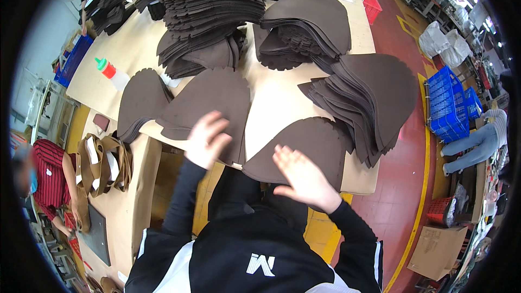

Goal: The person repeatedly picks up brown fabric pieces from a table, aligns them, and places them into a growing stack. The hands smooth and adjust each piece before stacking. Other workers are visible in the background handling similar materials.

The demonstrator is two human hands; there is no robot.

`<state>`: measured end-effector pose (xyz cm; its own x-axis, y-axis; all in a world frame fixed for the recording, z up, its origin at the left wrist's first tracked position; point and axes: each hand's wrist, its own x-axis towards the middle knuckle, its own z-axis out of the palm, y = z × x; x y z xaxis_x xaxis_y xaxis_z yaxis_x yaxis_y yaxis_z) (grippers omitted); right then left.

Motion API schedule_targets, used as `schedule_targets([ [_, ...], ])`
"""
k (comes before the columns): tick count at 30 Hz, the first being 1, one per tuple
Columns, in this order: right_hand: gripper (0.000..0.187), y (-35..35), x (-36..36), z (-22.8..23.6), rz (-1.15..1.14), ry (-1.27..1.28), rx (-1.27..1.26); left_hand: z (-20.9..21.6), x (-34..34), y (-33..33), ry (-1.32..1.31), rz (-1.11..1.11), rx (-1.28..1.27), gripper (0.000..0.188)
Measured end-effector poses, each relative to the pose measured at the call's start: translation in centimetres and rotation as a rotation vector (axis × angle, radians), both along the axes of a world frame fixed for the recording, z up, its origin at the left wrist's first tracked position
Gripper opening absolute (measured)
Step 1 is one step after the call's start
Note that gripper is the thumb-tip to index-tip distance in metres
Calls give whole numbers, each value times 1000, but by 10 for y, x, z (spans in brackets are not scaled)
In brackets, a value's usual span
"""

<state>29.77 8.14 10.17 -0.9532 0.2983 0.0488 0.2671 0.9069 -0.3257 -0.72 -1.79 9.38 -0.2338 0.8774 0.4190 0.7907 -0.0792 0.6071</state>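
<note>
Left hand (206,141) spread, right hand (304,178) flat; neither holding anything.
Dark sheets (296,140) beneath (probably light, bendy); curved edges seem easiest to pinch.

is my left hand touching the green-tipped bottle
Apart: the head view shows the left hand well to the right of the green-tipped bottle, with dark brown pieces between them.
</note>
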Motion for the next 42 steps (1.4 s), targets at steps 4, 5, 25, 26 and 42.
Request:
schedule_targets([
  [4, 79, -37, 16, -3, 162, 76, -130, -35, 83, -1, 151, -55, -314, 60],
  [5, 75, -37, 22, -2, 226, 77, -220, -35, 93, -2, 179, -48, -297, 63],
  [25, 40, 33, 39, 49, -314, 484, -420, -16, 71, -2, -380, 55, -203, 32],
  [26, 40, 35, 38, 48, -317, 482, -402, -15, 67, -2, -400, 56, -192, 29],
  [42, 84, -22, 0, -1, 85, 2, -20, 5, -10, -19, -131, 71, -150, 38],
])
